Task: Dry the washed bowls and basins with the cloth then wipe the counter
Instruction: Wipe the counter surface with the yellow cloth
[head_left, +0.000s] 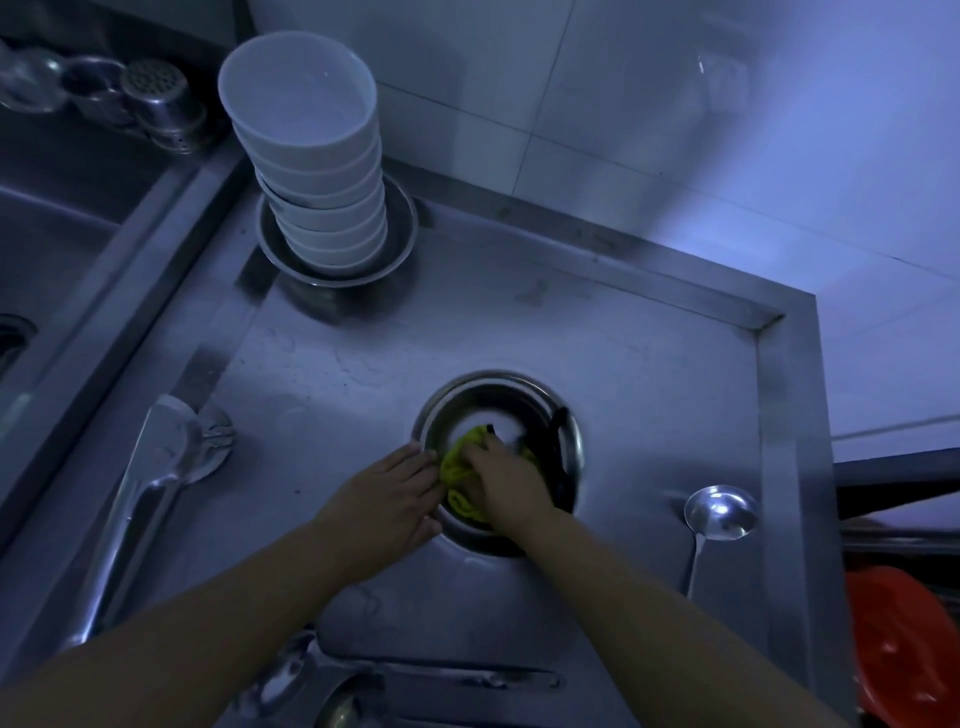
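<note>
Round steel basin (563, 423) sits near the middle of the stainless surface (649, 364). Your right hand (506, 480) grips the yellow-green cloth (460, 467) inside it, fingers curled. Your left hand (387, 501) lies flat against the basin's left rim, fingers straight. Stacked white bowls (311, 171) stand in another metal basin (400, 249) at the far left corner.

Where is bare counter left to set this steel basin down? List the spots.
Bare steel counter lies between the stack of white bowls and the round steel basin being wiped with the yellow-green cloth; also right of that basin, above the steel ladle. Crowded: left edge by the flat steel scoop, and the near edge with utensils.
</note>
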